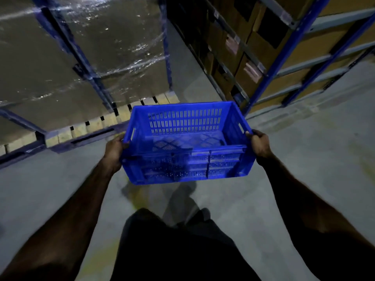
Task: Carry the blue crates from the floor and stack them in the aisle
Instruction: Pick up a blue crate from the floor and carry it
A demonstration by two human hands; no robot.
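Blue plastic crate (186, 142) hung at twelve o'clock above the concrete floor (304, 159), empty. Left hand (113, 153) gripped its nine o'clock end, right hand (259, 145) curled over the three o'clock rim, both arms outstretched.

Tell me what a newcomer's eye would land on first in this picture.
The bright blue crate in the middle, empty and held off the floor, with the left hand and right hand gripping its two ends. Behind it on the left sits a large plastic-wrapped pallet load inside a blue rack. On the right, cardboard boxes fill the shelves.
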